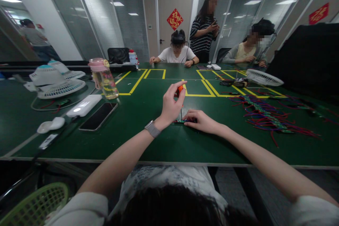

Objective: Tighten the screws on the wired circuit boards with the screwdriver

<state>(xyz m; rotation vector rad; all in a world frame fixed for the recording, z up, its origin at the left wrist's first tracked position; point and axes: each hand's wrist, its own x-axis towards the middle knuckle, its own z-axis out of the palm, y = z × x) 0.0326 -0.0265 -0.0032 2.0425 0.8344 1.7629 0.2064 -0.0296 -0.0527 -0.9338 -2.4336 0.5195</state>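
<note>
My left hand (171, 104) is closed round the orange handle of a screwdriver (180, 89). Its thin shaft points straight down, and the tip meets a small green circuit board (179, 122) on the table. My right hand (199, 121) rests on the table, its thumb and fingers pinching the board's right end and partly hiding it. Behind the board, near my right fingertips, lies a pale, clear-looking item (182, 113) that I cannot make out.
A row of circuit boards with red and blue wires (265, 111) lies at right. To the left are a phone (99, 117), a white power bank (84, 106), a pink-lidded bottle (103, 79) and white fans (59, 86). Two people sit across the green table (148, 144); another stands.
</note>
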